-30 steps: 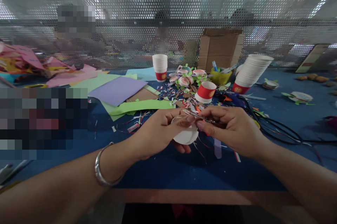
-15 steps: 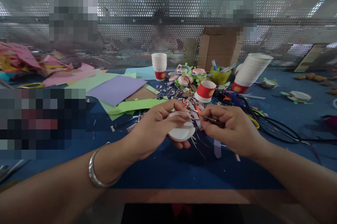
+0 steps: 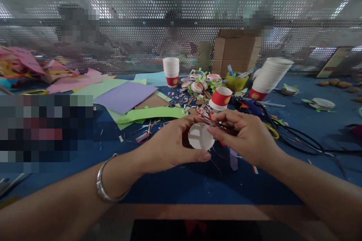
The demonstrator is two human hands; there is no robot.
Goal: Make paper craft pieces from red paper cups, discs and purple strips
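Note:
My left hand [image 3: 172, 145] grips a cut-down white paper cup [image 3: 201, 135], thumb below and fingers over the top, its round white base turned toward me. My right hand [image 3: 244, 135] is closed on small scissors [image 3: 215, 124] whose blades reach the cup's upper rim. Both hands hover just above the blue table [image 3: 198, 184], over a litter of paper snippets. A metal bangle [image 3: 106, 190] rings my left wrist.
Behind the hands lie a red-and-white cup on its side [image 3: 221, 98], a cup stack [image 3: 171, 71], a leaning taller stack [image 3: 268, 77], finished paper flowers [image 3: 202, 82], coloured paper sheets [image 3: 126, 95], a cardboard box [image 3: 236, 50] and black cables [image 3: 299, 139]. A perforated screen [image 3: 141, 18] closes the far side.
My left hand has turned the cup so its base faces me, thumb now beneath it. The right hand has brought the scissors back up to the cup's rim.

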